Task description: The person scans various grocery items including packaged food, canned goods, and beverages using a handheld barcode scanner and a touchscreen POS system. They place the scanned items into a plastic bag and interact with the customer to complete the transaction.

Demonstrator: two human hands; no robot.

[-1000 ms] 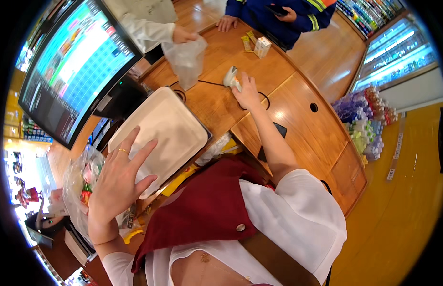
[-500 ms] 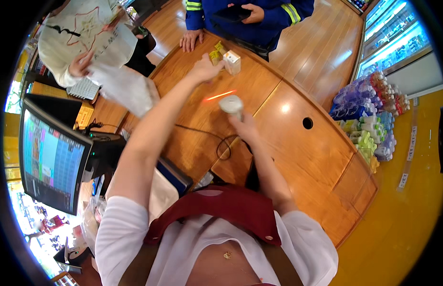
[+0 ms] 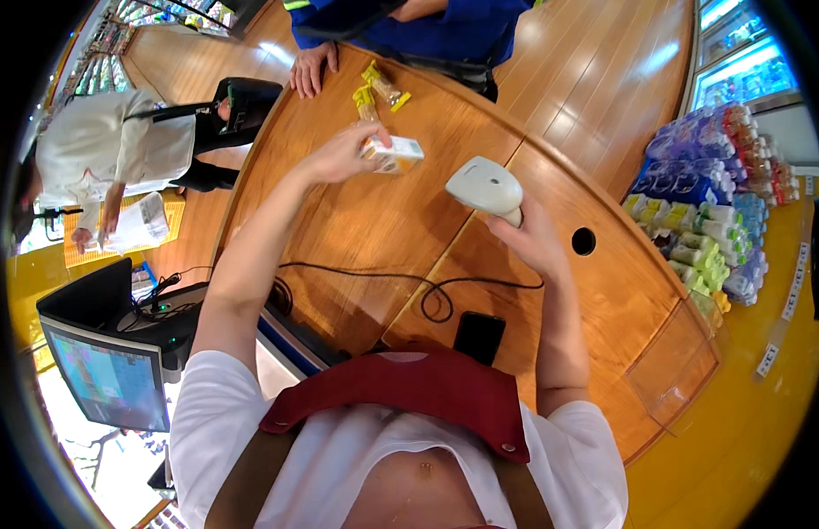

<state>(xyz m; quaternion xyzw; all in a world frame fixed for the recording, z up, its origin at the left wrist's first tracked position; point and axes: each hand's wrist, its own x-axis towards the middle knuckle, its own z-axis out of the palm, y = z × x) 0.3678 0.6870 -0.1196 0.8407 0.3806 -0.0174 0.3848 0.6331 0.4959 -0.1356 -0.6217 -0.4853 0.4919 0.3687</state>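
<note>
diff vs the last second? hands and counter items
Left hand left the flat pad, reached across the counter and picked up the small box. Right hand raised the scanner off the counter toward it. Snack packets stayed put.

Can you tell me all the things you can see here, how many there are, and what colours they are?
Small box: one, white and orange, held above the counter.
Scanner: one, white, held beside the box.
Snack packets: two, yellow, far side of counter.
Counter: one, brown wood, curved.
Cable: one, black, looped on counter.
Phone: one, black, near edge of counter.
Screen: one, lit, lower left.
Wrapped packs: many, blue, pink, green, on floor at right.
Customer's hand: one, on far edge of counter.
Left hand: holds box.
Right hand: holds scanner.
</note>
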